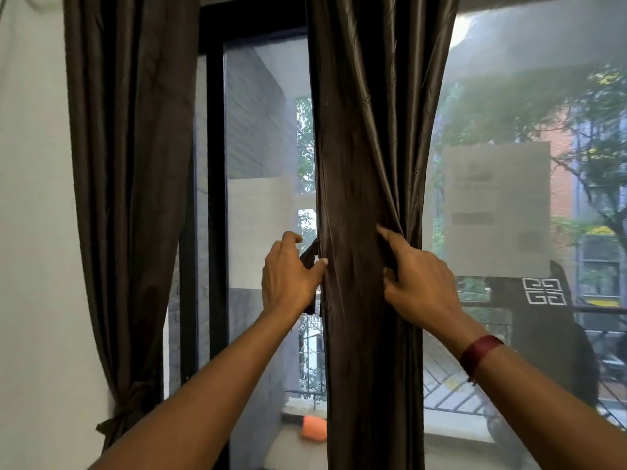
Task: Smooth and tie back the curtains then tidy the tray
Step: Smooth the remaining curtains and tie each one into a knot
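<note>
A dark brown satin curtain (366,147) hangs in front of the window, gathered into a narrow column at mid-height. My left hand (288,276) holds a dark tie-back strip (310,256) at the curtain's left edge. My right hand (417,276) pinches the bunched folds on the curtain's right side, index finger pointing up. A second dark curtain (132,164) hangs at the left, tied with a knot (130,405) low down. No tray is in view.
The black window frame (215,198) stands between the two curtains. Paper sheets (497,208) are stuck on the glass. An orange object (314,429) lies on the sill. A black bag (543,320) sits at the right. White wall fills the left.
</note>
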